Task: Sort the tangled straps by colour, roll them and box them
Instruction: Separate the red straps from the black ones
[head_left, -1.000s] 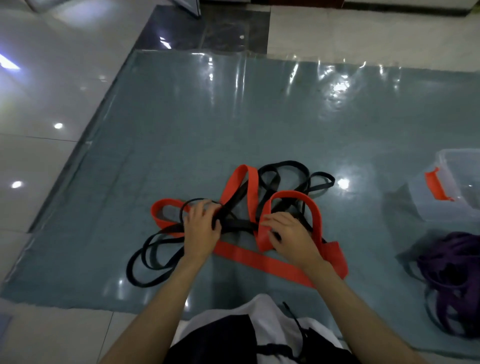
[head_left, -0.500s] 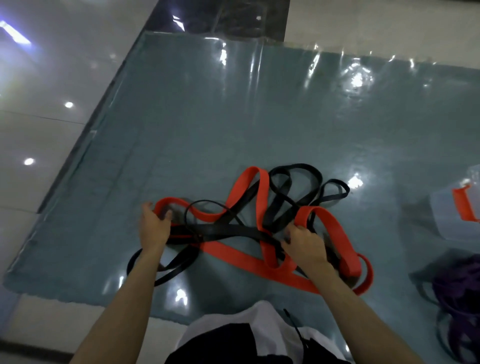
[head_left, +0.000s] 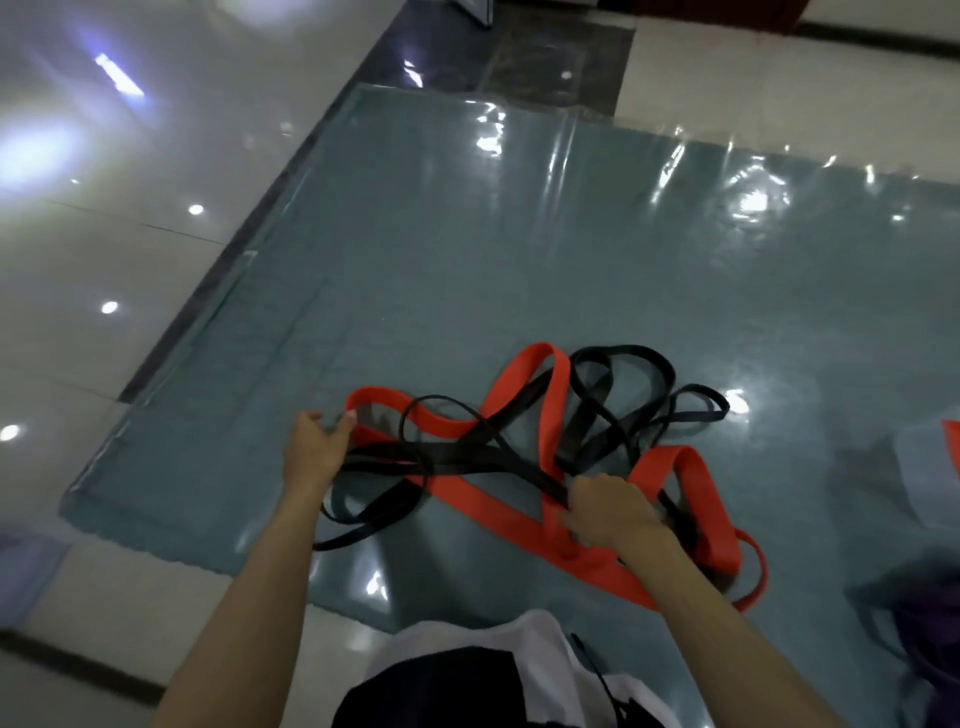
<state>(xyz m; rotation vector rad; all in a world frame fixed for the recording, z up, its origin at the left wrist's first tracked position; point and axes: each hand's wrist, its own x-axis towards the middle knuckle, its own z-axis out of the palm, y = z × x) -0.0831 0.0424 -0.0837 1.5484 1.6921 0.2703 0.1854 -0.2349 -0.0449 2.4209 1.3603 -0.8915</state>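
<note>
Your left hand (head_left: 314, 452) pinches the left end of the red strap (head_left: 524, 525), thumb and fingers closed on its loop near the mat's left edge. Your right hand (head_left: 613, 512) is curled round the crossing where a black strap (head_left: 467, 460) runs over the red one, close to the mat's near edge; you grip both there, as far as the view shows.

The tangle lies on the mat (head_left: 519, 260) in the near middle. Red and black are wound through each other: black loops spread toward the far right of the heap, another black loop trails off to the near left, and the red band runs flat beneath them toward your right forearm, ending in a loop at the near right.

By my reading you are early in the task. Nothing from this heap is separated, nothing rolled. A purple bundle (head_left: 930, 623) sits at the mat's near right corner, apart from the tangle, so that colour may be sorted out already; whether it is rolled cannot be told. The box (head_left: 930, 467) shows only as a pale blur at the right edge, and its contents are hidden.

What is left: free red from black, roll each strap, then box them.
</note>
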